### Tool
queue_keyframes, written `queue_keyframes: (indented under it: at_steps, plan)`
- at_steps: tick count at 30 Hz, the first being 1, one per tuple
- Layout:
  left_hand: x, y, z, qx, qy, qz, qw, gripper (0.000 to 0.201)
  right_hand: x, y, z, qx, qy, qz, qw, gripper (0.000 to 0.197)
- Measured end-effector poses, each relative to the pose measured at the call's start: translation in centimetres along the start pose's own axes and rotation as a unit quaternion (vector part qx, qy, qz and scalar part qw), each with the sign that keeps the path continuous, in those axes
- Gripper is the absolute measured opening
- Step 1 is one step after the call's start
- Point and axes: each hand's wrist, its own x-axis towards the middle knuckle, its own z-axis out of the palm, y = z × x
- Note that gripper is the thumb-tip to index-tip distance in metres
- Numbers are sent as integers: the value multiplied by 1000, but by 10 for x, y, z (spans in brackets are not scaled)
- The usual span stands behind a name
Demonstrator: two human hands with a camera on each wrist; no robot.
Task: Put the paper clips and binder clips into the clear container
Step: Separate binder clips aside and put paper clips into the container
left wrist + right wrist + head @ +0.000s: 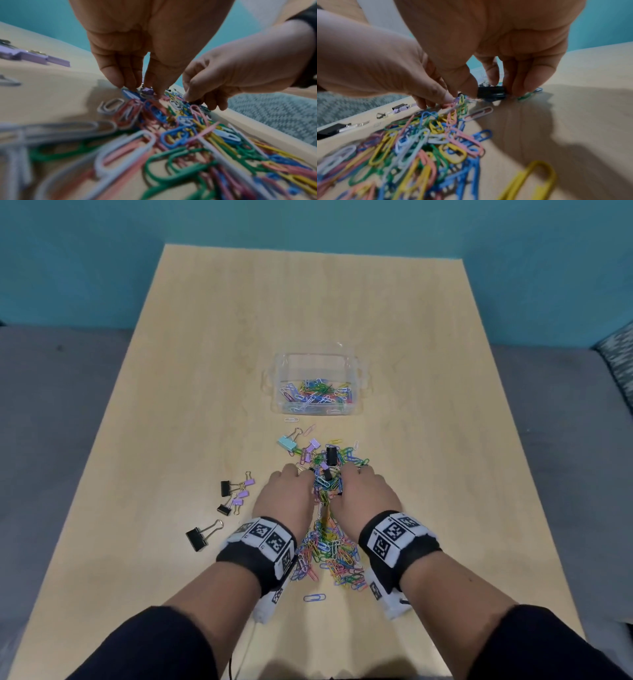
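both hands down in the clip pile

nearest us, 1 lone blue paper clip (314, 597) lies on the wooden table (428, 344), just in front of the main pile of paper clips (330, 556), which spreads between our 2 wrists. each wrist wears a black band with white coded markers (265, 537).

our left hand (286, 496) and right hand (368, 494) sit side by side over the far part of that pile, backs up, fingers pointing down into the clips. in the left wrist view, the left fingers (118, 75) are held together and bent down, tips touching clips beside a small purple binder clip (147, 90); we cannot tell if they have hold of anything. in the right wrist view, our right thumb and fingers pinch a black binder clip (491, 92) at the pile's surface.

left of the hands, a loose group of black and purple binder clips (234, 494) lies on the table, with 1 larger black one (200, 535) nearer us. just beyond the fingertips more binder clips are mixed into the heap, among them a mint one (287, 444).

further on stands the clear container (317, 361), upright and open, with coloured paper clips covering its bottom. 1 white paper clip (291, 419) lies just outside its near wall.
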Motion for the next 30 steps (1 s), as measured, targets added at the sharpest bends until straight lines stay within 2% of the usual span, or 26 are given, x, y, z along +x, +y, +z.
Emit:
queue_keyframes:
  at_steps: [3, 6, 8, 11, 13, 17, 20, 22, 25, 28, 30]
  plan:
    - [3, 0, -1, 2, -10, 0, 1000, 20, -1, 9, -10, 91, 9, 20, 996, 25]
    - [3, -2, -2, -2, -13, 2, 1000, 22, -4, 39, -20, 149, 60, 72, 984, 29]
    - [3, -2, -3, 12, -18, 13, 1000, 21, -6, 68, -22, 135, 86, 115, 980, 27]
    - [4, -4, -2, 22, -26, 33, 999, 16, -6, 99, -21, 92, 61, 135, 985, 26]
    - [5, -7, -2, -21, -22, 27, 999, 16, -6, 105, -20, 50, 70, 110, 990, 25]
    - [5, -22, -12, -180, 38, -52, 982, 20, 5, 88, -20, -62, 110, -32, 991, 24]
    - [15, -40, -20, -131, 67, -64, 987, 14, 23, 67, -20, -89, 85, -110, 986, 20]
    - [21, -49, -22, -89, 67, -63, 992, 12, 34, 58, -19, -113, 57, -140, 982, 24]
    - [26, -44, -22, -88, 66, -29, 994, 10, 43, 54, -18, -134, 28, -162, 977, 33]
    - [30, -27, -13, -67, 48, 54, 995, 27, 46, 51, -20, -136, 23, -176, 975, 28]
    - [35, -19, -6, -30, 33, 90, 995, 30, 47, 53, -25, -120, 27, -168, 978, 23]
